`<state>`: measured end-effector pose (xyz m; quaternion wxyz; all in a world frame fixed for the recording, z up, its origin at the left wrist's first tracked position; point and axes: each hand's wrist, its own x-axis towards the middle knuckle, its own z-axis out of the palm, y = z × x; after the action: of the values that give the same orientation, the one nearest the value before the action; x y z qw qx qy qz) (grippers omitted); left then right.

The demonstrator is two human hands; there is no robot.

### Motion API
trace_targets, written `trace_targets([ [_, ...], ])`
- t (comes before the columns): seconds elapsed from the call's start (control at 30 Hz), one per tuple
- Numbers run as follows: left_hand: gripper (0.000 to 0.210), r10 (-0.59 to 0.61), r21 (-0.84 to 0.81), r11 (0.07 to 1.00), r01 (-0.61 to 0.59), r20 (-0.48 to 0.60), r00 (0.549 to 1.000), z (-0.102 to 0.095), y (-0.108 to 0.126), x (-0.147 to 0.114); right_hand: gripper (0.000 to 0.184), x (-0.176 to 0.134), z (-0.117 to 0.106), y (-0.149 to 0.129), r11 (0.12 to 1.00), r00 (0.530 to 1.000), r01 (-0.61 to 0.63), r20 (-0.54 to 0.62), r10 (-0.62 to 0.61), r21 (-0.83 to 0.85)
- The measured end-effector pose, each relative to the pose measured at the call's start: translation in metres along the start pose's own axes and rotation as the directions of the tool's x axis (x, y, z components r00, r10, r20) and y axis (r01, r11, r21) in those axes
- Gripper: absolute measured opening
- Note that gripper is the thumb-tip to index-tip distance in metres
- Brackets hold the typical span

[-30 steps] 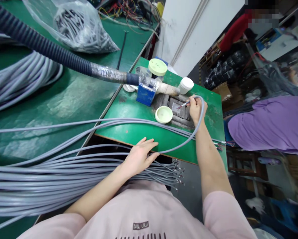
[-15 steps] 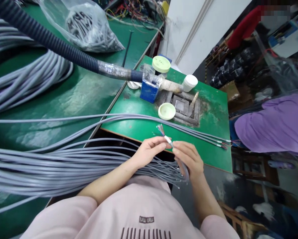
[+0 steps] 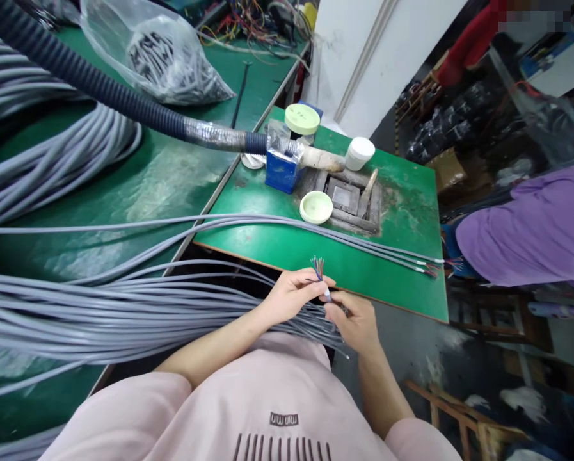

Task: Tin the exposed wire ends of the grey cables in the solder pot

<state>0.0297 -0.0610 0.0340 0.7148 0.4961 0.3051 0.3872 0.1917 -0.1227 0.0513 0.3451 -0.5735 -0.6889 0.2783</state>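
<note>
Between my hands is the end of a grey cable, with a white band near its tip and thin coloured wires fanned out and pointing up. My left hand pinches the wires by the band. Just below, my right hand is closed round the grey sheath. Under my forearm a thick bundle of grey cables runs in from the left, its ends partly hidden behind my hands. Farther off, a few cables with stripped ends lie across the green table.
On the table stand a solder pot, a pale green bowl, a white tub and a blue box supporting a black hose. A bag of cable pieces lies behind. A person in purple is at the right.
Both hands have moved slightly down with the cable end. Its wires now point up instead of up-left and are more spread. My right hand has turned and sits lower.
</note>
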Motion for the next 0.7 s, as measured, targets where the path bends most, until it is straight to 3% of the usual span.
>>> trace_targets([
  [0.33, 0.032, 0.011, 0.007, 1.0, -0.011, -0.013, 1.0, -0.003, -0.002, 0.003, 0.03, 0.001, -0.001, 0.002, 0.993, 0.991, 0.046, 0.121, -0.058, 0.105],
  [0.53, 0.04, -0.042, -0.093, 0.995, 0.029, -0.144, 0.989, 0.011, -0.013, 0.002, 0.03, 0.002, 0.007, 0.002, 0.991, 0.977, 0.09, 0.185, -0.106, 0.097],
  [0.63, 0.04, -0.077, -0.163, 0.985, 0.048, -0.18, 0.981, 0.013, -0.016, 0.002, 0.029, 0.002, 0.009, 0.003, 0.992, 0.983, 0.078, 0.158, -0.093, 0.1],
  [0.7, 0.036, -0.077, -0.175, 0.983, 0.051, -0.145, 0.986, 0.01, -0.016, 0.002, 0.027, 0.001, 0.007, 0.004, 0.992, 0.993, 0.047, 0.102, -0.058, 0.114],
])
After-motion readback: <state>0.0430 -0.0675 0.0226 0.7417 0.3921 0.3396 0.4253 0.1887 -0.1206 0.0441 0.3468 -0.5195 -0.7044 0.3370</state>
